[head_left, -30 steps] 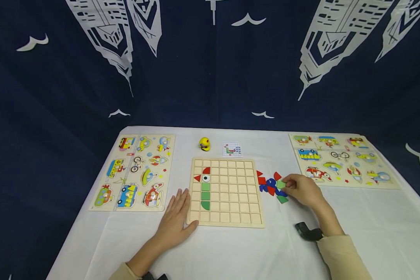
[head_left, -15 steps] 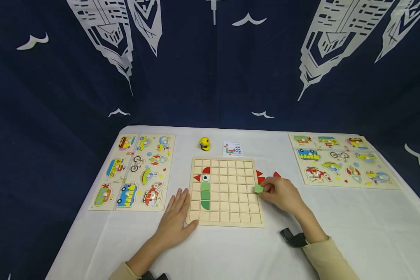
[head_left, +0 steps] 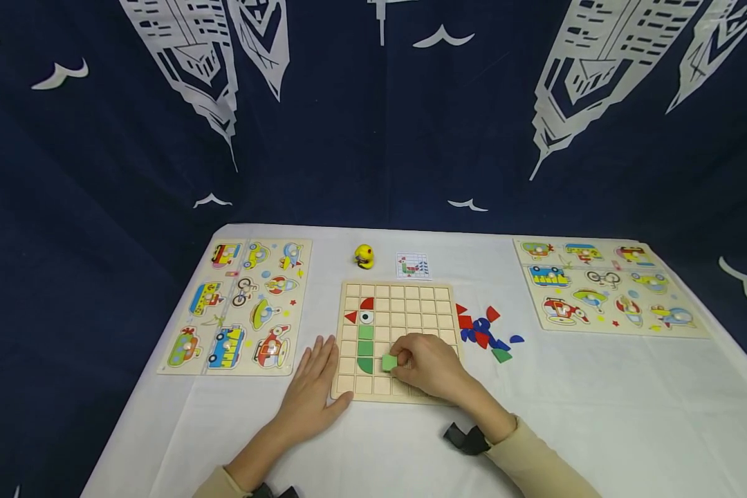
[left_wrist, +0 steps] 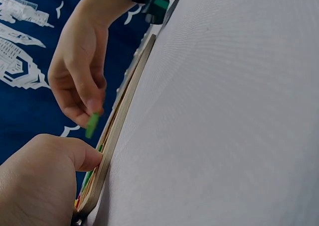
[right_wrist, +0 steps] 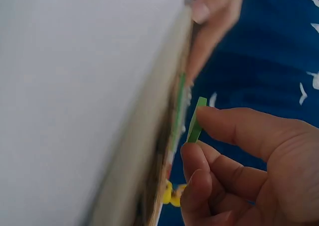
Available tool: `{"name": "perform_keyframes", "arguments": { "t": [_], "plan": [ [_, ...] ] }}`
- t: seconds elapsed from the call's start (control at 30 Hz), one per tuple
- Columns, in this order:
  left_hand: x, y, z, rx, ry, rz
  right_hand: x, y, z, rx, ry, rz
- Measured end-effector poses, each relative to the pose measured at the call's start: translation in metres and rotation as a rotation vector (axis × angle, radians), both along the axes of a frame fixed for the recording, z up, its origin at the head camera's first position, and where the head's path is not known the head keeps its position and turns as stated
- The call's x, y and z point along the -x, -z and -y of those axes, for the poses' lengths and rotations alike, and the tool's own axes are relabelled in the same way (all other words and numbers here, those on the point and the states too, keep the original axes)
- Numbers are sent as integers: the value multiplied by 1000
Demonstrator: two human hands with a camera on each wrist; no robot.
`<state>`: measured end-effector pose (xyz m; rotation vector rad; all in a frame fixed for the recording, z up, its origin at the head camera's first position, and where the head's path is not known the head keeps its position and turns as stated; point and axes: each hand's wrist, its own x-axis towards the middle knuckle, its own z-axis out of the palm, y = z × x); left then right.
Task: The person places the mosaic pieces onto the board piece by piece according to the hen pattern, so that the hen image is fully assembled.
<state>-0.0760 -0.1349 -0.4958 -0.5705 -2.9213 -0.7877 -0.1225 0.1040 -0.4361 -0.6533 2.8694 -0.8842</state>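
Observation:
My right hand [head_left: 428, 363] pinches a green square tile [head_left: 389, 363] between thumb and fingertips, above the wooden grid board [head_left: 404, 398]. In the right wrist view the tile [right_wrist: 196, 120] is held on edge, apart from the board. My left hand [head_left: 311, 394] rests flat along the board's left side, fingers straight, its thumb at the lower left corner. One column of the board holds a red quarter-round piece [head_left: 367, 303], an eye tile [head_left: 366, 317], two green squares [head_left: 365, 339] and a green quarter-round piece [head_left: 365, 364]. A red triangle [head_left: 351, 317] sits beside the eye.
Loose red, blue and green pieces [head_left: 482, 330] lie right of the board. Behind it are a small pattern card [head_left: 413, 265] and a yellow duck figure [head_left: 364, 256]. Vehicle puzzle boards stand at the left [head_left: 235, 308] and right [head_left: 610, 287] of the white table.
My right hand has carried the green square tile left from the loose pieces to over the board's lower middle. My left hand has stayed in place.

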Motion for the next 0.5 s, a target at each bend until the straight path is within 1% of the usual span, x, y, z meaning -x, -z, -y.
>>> {"name": "perform_keyframes", "arguments": {
  "t": [0.1, 0.27, 0.5],
  "plan": [
    [0, 0, 0, -4, 0, 4, -2, 4, 5, -13, -8, -5],
    [0, -1, 0, 2, -2, 1, -2, 8, 9, 10, -5, -12],
    [-1, -2, 0, -1, -1, 12, -1, 11, 9, 39, -47, -5]
  ]
}}
